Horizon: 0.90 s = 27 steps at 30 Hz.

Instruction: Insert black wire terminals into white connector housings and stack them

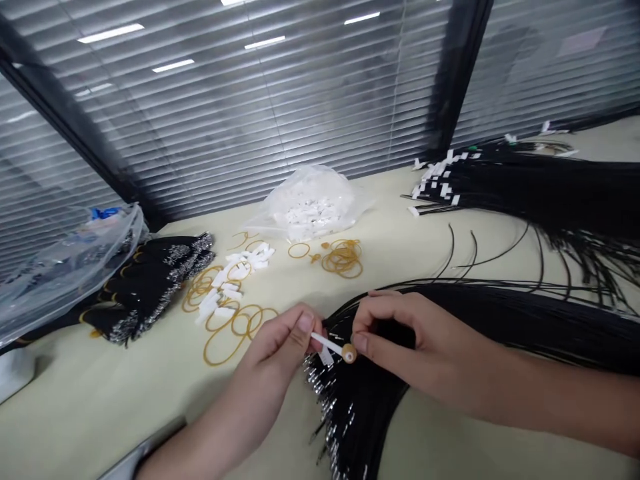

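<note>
Between the thumb and fingers of my left hand (277, 360) is a thin white stick (327, 343), slanting down to the right. A tan, round piece (349, 353) with a pale centre sits at its far end. The fingertips of my right hand (413, 340) are pinched together right beside this piece, seemingly touching it; what lies between them is hidden. Under both hands spreads a large bundle of black cables (365, 407), its bare silvery tips fanned along the left edge. A small white tag (326, 355) shows just below the stick.
Yellow rubber bands (343, 259) and white pieces (220, 300) lie left and ahead on the pale tabletop (250, 427). Behind them stands a clear bag of white parts (315, 207). More black cables lie at right (540, 187) and left (155, 280), before window blinds (280, 100).
</note>
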{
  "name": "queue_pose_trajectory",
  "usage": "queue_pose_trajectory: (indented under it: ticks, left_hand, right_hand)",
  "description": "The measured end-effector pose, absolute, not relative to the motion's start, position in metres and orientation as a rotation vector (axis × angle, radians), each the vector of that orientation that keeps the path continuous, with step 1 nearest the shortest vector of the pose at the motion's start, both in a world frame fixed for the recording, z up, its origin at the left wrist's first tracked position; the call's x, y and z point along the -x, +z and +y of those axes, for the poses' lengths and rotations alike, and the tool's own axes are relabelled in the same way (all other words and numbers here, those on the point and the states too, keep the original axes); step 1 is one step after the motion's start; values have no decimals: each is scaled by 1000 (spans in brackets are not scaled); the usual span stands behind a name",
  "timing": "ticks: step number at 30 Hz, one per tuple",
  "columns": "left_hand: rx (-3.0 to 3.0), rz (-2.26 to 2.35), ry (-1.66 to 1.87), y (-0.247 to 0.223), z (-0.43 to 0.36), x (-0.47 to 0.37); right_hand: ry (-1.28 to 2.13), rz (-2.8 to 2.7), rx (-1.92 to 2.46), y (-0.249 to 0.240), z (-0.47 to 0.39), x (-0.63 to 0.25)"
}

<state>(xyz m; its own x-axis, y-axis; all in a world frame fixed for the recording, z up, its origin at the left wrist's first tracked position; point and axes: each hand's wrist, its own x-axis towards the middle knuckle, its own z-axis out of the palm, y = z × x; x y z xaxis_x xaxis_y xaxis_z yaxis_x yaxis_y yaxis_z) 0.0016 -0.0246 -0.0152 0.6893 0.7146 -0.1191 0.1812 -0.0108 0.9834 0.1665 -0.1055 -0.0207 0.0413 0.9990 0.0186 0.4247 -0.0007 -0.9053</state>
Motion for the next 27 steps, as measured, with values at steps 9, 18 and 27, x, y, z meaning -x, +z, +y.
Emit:
queue_pose_trajectory:
  ticks: [9, 18, 27]
  left_hand:
    - [-1471, 789, 500, -14, -20, 0]
    - [-1400, 770, 535, -11, -24, -6]
    - [-1395, 865, 582, -11, -30, -9]
  right_hand:
    - [719, -1653, 1533, -20, -105, -164]
    - [473, -1755, 1452, -24, -106, -164]
    - [425, -1715, 1476, -26, -106, -161]
